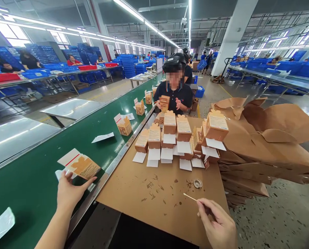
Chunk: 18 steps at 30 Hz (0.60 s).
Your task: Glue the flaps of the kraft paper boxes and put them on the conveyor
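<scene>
My left hand grips a small brown-and-orange carton at the near edge of the green conveyor belt. Its thumb lies along the carton's near side, and the white flap with a red strip stands open. Part of a white packet shows behind those fingers. In my right hand, a thin cotton swab is pinched between thumb and fingers, tip pointing left over the brown cardboard worktop. Beyond the tip sits a small round metal dish, with brown specks and smears around it.
Stacked cartons with white flaps cover the far worktop. Opposite, a co-worker holds another carton. More cartons and white packets lie along the belt. A metal rail edges it; brown paper sheets are piled right.
</scene>
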### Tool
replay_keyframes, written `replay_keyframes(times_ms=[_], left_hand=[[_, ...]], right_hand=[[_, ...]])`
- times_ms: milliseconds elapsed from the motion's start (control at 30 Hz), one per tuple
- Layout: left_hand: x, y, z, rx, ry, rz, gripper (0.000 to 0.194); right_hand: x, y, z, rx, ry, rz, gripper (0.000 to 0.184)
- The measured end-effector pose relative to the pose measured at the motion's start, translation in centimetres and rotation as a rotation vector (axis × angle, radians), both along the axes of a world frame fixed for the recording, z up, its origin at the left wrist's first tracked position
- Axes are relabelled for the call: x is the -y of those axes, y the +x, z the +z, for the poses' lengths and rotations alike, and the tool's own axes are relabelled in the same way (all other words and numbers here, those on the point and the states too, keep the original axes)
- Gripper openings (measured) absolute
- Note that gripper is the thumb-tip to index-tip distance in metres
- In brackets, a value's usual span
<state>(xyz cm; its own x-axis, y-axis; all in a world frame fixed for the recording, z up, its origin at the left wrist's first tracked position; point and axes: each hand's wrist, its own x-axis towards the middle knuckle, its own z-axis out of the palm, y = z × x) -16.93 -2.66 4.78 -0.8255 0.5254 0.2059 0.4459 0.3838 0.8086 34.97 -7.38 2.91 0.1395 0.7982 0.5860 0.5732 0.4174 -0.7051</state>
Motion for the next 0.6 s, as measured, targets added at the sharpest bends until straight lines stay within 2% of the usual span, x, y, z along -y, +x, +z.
replay_keyframes(times_ms=[33,100,167,233,300,367,400,433,500,600], left_hand=[[0.6,0.2,-0.5,-0.014,0.062,0.068,0.086],[1.5,1.3,-1.2,-0.073,0.251,0.147,0.083],[1.1,3.4,-1.0,-0.086,0.399,0.041,0.069],[-1.7,6.6,0.8,0.017,0.438,-0.189,0.055],[-6.5,10.5,3.8,0.179,0.383,-0.4,0.046],[-11.8,14.4,7.1,0.287,0.185,-0.572,0.04],[-14.0,16.0,8.6,0.281,0.081,-0.615,0.035],[-15.7,17.3,9.8,0.271,0.046,-0.64,0.029],[-17.3,18.5,11.2,0.17,0.016,-0.665,0.022],[-15.7,17.4,11.0,0.021,0.026,-0.668,0.029]], right_hand=[[0.5,0.7,0.0,-0.007,-0.002,-0.042,0.03],[1.5,2.1,-0.2,-0.024,-0.019,-0.13,0.029],[2.0,2.8,-0.3,-0.036,-0.045,-0.193,0.031],[1.7,2.7,0.1,-0.04,-0.037,-0.194,0.033],[0.7,2.0,1.0,-0.034,0.01,-0.137,0.03],[-0.4,0.9,2.1,-0.038,0.062,-0.083,0.028],[-0.8,0.5,2.6,-0.043,0.08,-0.066,0.028],[-1.0,0.1,3.0,-0.052,0.093,-0.063,0.028],[-0.9,-0.3,3.4,-0.064,0.098,-0.074,0.027],[0.2,0.3,2.9,-0.059,0.079,-0.125,0.025]])
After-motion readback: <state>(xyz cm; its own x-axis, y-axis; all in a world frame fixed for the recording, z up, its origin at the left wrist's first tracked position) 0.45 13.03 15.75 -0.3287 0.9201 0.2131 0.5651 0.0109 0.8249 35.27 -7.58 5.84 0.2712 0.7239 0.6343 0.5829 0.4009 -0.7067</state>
